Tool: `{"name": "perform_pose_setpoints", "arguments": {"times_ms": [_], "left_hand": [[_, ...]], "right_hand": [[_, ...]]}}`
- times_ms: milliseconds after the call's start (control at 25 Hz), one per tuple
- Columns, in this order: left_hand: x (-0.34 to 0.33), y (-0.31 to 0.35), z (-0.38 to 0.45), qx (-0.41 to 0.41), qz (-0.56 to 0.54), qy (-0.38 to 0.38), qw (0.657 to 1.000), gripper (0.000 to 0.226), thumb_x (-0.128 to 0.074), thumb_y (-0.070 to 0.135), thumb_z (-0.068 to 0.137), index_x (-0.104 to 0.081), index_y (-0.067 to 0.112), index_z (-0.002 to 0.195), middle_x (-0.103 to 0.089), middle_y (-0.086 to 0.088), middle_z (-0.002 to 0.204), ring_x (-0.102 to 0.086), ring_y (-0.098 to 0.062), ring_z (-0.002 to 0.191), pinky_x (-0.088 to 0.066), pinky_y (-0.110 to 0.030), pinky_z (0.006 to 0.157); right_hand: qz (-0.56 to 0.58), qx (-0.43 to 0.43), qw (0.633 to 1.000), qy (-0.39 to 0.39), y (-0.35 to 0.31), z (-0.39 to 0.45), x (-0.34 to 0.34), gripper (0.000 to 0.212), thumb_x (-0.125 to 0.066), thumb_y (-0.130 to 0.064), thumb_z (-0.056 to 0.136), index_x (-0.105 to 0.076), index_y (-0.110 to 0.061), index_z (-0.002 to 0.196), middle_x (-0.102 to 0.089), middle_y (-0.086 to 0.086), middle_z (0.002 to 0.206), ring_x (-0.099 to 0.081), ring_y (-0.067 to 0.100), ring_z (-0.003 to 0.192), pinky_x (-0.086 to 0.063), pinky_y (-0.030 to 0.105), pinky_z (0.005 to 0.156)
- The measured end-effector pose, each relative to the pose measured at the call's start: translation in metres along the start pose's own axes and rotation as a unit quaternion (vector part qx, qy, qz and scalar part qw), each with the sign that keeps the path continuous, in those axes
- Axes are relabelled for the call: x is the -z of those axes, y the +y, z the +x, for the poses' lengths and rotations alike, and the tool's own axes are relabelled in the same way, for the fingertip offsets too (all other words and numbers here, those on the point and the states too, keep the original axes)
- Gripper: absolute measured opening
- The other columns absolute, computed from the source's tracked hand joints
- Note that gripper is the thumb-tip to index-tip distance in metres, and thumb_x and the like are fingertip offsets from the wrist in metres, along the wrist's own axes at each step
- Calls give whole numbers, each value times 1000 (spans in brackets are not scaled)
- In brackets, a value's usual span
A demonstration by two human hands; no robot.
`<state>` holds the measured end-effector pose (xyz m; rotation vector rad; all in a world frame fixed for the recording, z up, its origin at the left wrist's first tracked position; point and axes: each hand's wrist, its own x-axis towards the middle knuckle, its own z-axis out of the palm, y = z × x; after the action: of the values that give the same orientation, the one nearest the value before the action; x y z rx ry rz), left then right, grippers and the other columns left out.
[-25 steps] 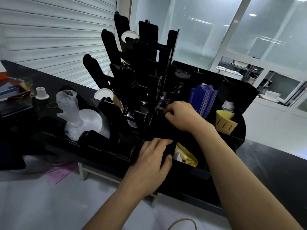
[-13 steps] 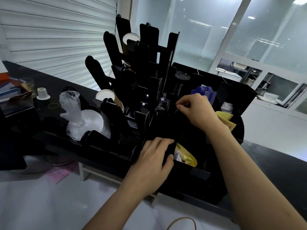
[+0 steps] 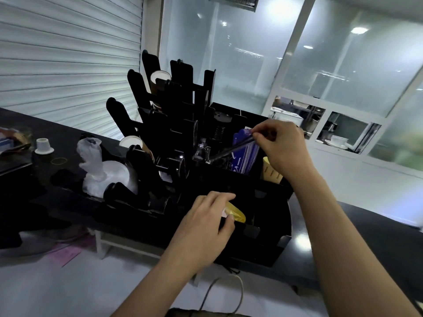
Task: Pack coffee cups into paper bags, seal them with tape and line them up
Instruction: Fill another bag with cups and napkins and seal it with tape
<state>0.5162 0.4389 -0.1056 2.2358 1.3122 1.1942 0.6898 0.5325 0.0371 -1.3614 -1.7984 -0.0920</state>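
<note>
A black organiser rack (image 3: 270,211) stands on the dark counter. My right hand (image 3: 282,147) pinches the upper end of a thin dark wrapped straw (image 3: 231,150), drawn part-way out of a rear compartment at a slant. My left hand (image 3: 206,223) rests on the rack's front edge, fingers curled by a yellow packet (image 3: 235,213). Stacked paper cups (image 3: 160,76) lie in the upper slots, another cup stack (image 3: 134,141) lower down. A paper bag's twine handle (image 3: 229,291) shows at the bottom edge.
Blue card sleeves (image 3: 243,156) and yellow packets (image 3: 271,170) fill the right compartments. White lids in a plastic bag (image 3: 103,170) sit at the rack's left. A small white cap (image 3: 43,146) and a rubber band (image 3: 58,160) lie on the counter. Glass partitions stand behind.
My right hand has risen up and to the right, pulling the dark straw out of the compartment. My left hand has stayed on the rack's front edge.
</note>
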Motion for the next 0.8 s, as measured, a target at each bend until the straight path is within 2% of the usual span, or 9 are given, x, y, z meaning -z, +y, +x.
{"name": "perform_pose_setpoints", "arguments": {"times_ms": [80,160,240,400,560,680,800], "left_hand": [[2,9,-4,-11,6,6,1000,43,-43,41,103,-36,40,145,-39,29,138,-30,7,130,-32,-6,89],[6,17,-9,-17,13,17,1000,43,-42,42,103,-35,40,146,-40,28,136,-30,7,129,-31,-3,86],[9,23,-15,-16,20,29,999,43,-42,42,103,-35,39,145,-41,26,137,-30,7,128,-30,-1,85],[11,26,-30,-13,34,61,997,46,-43,34,104,-35,32,150,-41,17,142,-26,5,125,-28,-2,92],[12,31,-48,25,62,38,997,55,-38,39,104,-31,27,156,-45,12,149,-30,-11,133,-32,-29,110],[13,33,-62,25,79,-11,997,47,-40,38,104,-42,29,150,-58,14,131,-42,-15,123,-36,-36,104],[12,32,-76,17,20,-50,998,26,-49,27,104,-60,33,127,-53,21,93,-50,-7,88,-45,-31,77]], "right_hand": [[5,0,1000,12,-5,-10,19,16,-71,-16,92,-76,-31,89,-67,-20,72,-61,-7,69,-41,6,64],[18,-15,1000,7,-9,-24,35,14,-72,-18,91,-77,-31,88,-71,-15,74,-65,2,70,-52,23,67],[20,-18,1000,-16,-13,-41,47,11,-74,-18,90,-79,-28,90,-74,-10,78,-69,8,76,-58,30,73],[32,-13,996,-81,-17,-81,56,10,-76,-18,90,-79,-28,92,-73,-10,81,-68,6,77,-54,23,74],[95,-31,986,-135,-16,-126,56,10,-76,-13,92,-80,-21,95,-73,-12,77,-70,3,76,-51,16,73],[135,-50,979,-143,-13,-160,52,11,-75,-14,93,-79,-24,97,-74,-11,80,-71,8,79,-57,23,76],[154,-73,976,-133,-10,-190,46,11,-74,-16,93,-78,-25,97,-75,-6,82,-72,17,81,-61,38,81]]}}
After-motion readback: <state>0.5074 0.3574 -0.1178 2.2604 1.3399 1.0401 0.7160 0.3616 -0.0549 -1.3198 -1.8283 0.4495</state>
